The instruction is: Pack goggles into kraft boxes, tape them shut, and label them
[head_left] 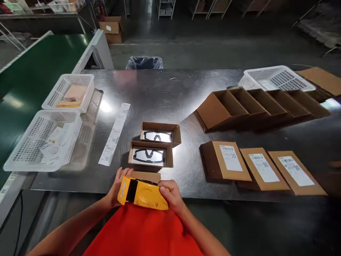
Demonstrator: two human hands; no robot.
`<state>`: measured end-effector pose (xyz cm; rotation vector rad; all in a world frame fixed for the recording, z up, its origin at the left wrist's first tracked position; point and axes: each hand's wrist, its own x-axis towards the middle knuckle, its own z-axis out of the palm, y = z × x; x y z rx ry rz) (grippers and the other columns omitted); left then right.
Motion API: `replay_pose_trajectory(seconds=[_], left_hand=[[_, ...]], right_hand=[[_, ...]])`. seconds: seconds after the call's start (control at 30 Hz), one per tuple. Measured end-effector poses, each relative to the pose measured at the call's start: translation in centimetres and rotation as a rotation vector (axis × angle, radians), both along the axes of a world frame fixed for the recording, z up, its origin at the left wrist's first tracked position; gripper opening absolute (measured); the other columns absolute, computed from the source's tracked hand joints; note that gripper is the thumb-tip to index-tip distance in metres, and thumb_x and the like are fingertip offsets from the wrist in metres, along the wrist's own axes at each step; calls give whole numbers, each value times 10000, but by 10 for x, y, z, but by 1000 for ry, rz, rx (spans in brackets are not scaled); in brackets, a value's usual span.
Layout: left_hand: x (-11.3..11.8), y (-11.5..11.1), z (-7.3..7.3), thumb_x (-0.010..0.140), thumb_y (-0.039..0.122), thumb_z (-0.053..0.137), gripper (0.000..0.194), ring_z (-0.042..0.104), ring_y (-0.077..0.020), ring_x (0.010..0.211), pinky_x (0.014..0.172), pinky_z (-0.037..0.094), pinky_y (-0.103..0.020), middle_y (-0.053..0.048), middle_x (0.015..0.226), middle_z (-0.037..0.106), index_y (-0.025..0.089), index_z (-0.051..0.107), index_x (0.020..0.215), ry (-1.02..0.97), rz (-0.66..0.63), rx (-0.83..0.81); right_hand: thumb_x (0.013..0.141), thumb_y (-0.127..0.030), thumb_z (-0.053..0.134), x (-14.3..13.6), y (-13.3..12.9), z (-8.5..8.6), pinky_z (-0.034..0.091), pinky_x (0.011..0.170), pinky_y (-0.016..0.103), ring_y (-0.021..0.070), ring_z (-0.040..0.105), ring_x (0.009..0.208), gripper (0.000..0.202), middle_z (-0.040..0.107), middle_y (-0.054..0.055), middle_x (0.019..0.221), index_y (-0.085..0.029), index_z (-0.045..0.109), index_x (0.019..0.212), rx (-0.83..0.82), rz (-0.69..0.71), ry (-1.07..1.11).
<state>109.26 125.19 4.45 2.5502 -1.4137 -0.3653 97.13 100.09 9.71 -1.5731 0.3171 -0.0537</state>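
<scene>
The person I'm watching has a yellow dispenser (pixel 147 195) at the near edge of the worktop (pixel 186 83), held in front of a box (pixel 147 176) that it mostly hides. The fingers of the right hand (pixel 172 195) are clamped on the dispenser's right end. The left hand (pixel 115 190) is by its other end, fingers pointing away past it beside the box; whether they grip anything, I can't tell from here.

To do this well, I'd have the left hand pin the box so it can't skid, fingertips clear of the dispenser's edge. The right should keep the dispenser square to the box and bear down evenly, without tipping. Two open boxes (pixel 150 165) stand close beyond, so a long push could knock them.

Counting round: one dispenser, one half-hidden box, those two open boxes, each with a dark glasses shape on white. To the right, three labelled boxes (pixel 231 160); behind them, a row of what I make five empty boxes (pixel 215 112). Three white baskets (pixel 26 142), two left, one far right. One label strip (pixel 114 135), its labels too small to count. One lined bin (pixel 160 63) past the far edge.
</scene>
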Motion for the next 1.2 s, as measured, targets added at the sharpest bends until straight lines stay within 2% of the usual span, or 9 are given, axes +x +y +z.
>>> replay_pose_trajectory(seconds=[0.13, 0.27, 0.37, 0.43, 0.5, 0.57, 0.63, 0.87, 1.2], left_hand=[[1, 1, -6, 725, 521, 612, 735, 294, -380, 1370, 1152, 36, -589, -125, 1493, 380, 226, 467, 1383, -4, -43, -7], [-8, 4, -4, 890, 256, 429, 546, 183, -382, 1426, 1107, 152, -635, -198, 1528, 287, 152, 394, 1425, -29, 536, -85], [-18, 6, 17, 920, 330, 388, 499, 248, -379, 1396, 1097, 231, -597, -246, 1474, 344, 76, 480, 1339, 78, 913, -326], [-23, 3, 37, 905, 435, 416, 455, 436, -328, 1276, 1065, 338, -499, -198, 1314, 529, 122, 612, 1171, 369, 989, -543], [-23, -4, 55, 851, 538, 473, 442, 599, -273, 1027, 910, 469, -415, -135, 1040, 659, 160, 678, 956, 890, 1070, -719], [-20, -13, 65, 743, 590, 592, 446, 630, -222, 782, 707, 504, -338, -84, 808, 667, 156, 673, 800, 1349, 1147, -813], [-16, -21, 67, 632, 566, 705, 431, 574, -153, 608, 568, 451, -262, -32, 660, 622, 146, 648, 707, 1518, 1194, -868], [-11, -16, 42, 498, 464, 799, 378, 465, -93, 433, 443, 333, -220, 13, 480, 557, 144, 603, 540, 1376, 1324, -895], [29, 91, 8, 478, 467, 803, 403, 508, -111, 467, 496, 405, -255, -15, 507, 571, 109, 672, 607, 1189, 1433, -838]], right_hand=[[795, -699, 439, 23, 17, -16, 217, 441, 244, 95, 316, 455, 591, 338, -34, 471, -187, 438, 499, -61, 92, -5], [800, -699, 431, 16, 4, -23, 193, 447, 254, 92, 260, 464, 587, 283, -43, 488, -206, 345, 493, -58, 47, 43], [813, -683, 430, 16, 2, -21, 192, 450, 258, 97, 257, 470, 569, 291, -40, 495, -207, 366, 507, -71, 103, 66], [811, -685, 433, 18, 4, -19, 196, 451, 258, 100, 262, 474, 562, 298, -38, 502, -206, 383, 521, -75, 123, 90], [803, -698, 432, 19, 6, -18, 198, 454, 258, 102, 266, 476, 564, 296, -38, 506, -208, 382, 528, -85, 127, 115], [802, -705, 422, 21, 6, -17, 197, 456, 257, 102, 266, 477, 566, 289, -39, 508, -211, 372, 531, -111, 139, 130], [805, -704, 413, 22, 5, -15, 196, 459, 253, 100, 261, 478, 567, 279, -40, 510, -212, 356, 529, -147, 170, 135], [811, -691, 419, 34, 9, 4, 214, 453, 242, 94, 262, 487, 561, 282, -41, 525, -209, 340, 535, -177, 278, 171], [817, -633, 429, 52, 19, 24, 241, 457, 240, 112, 337, 502, 523, 346, -27, 512, -196, 417, 529, -463, 370, 325]])
